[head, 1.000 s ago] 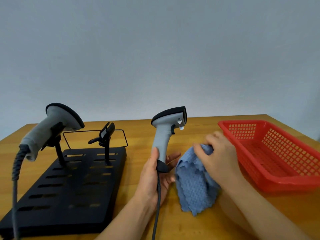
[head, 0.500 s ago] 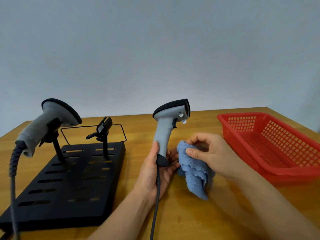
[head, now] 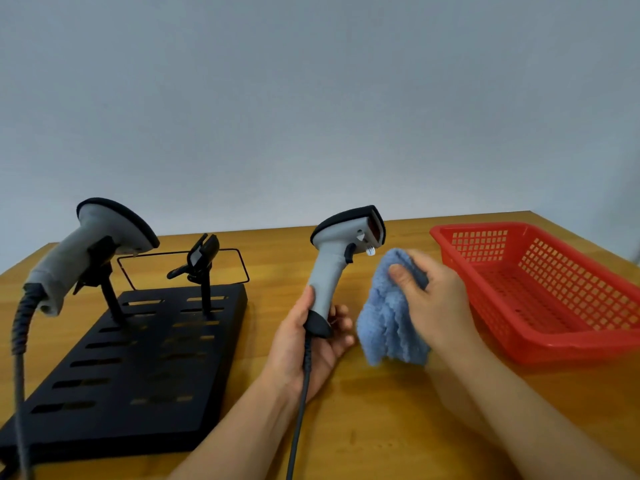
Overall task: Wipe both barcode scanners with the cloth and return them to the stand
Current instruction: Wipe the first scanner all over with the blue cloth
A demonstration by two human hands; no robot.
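Head view, wooden table (head: 381, 427) against a plain grey wall. Right of frame: red perforated plastic basket (head: 540, 344), nothing visible inside. Left of frame: black slotted stand (head: 145, 368) with two posts. Rear post carries a bare black cradle (head: 201, 259); a thin black wire frame (head: 242, 268) stands behind it. Left post holds the docked scanner (head: 86, 251), grey body, black-rimmed head tilted toward upper right, handle sloping down to lower left, dark coiled cable (head: 20, 344) dropping off the frame's lower left edge.

Centre of frame: second scanner (head: 332, 268), clear of the stand, held over the table. Long axis near upright, leaning slightly right; scan window faces right toward the basket. Grey housing, black hood, dark trigger, black end cap, straight dark cord (head: 299, 403) running down to the bottom edge.

Left hand (head: 308, 344) grips the handle base, thumb along its left side, fingers wrapped behind. Right hand (head: 433, 299) clutches a bunched blue textured cloth (head: 388, 317), just right of the handle below the head; contact between cloth and scanner cannot be told. Right forearm slightly blurred.
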